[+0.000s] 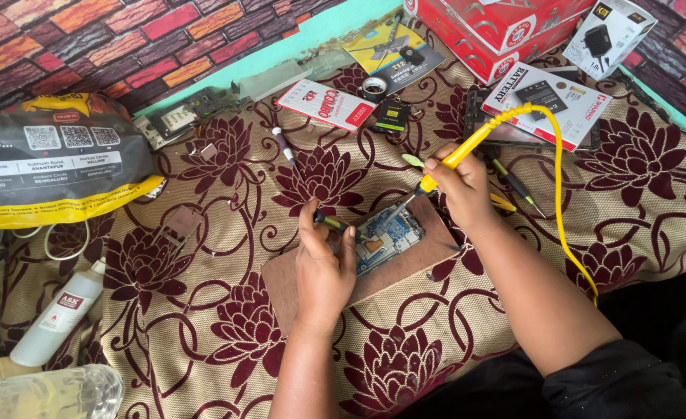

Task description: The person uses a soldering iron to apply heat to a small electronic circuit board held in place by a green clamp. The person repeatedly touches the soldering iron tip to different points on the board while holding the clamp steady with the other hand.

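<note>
Two hands are at work over a floral cloth. Far left: a grey and yellow bag [52, 159] and a white squeeze bottle [55, 314], well apart from the work. Centre: left hand [323, 268] closed on a thin dark tool [332, 223], pressing at the edge of an opened phone [385, 237] lying on a brown board [413, 260]. Right hand [459, 186] wrapped around a yellow soldering iron [467, 151], tip at the phone's circuit board. Judgement: the phone is light, stiff and fragile; best steadied by its outer frame, clear of exposed components. Red boxes [506, 27] lie at rear right.
</note>
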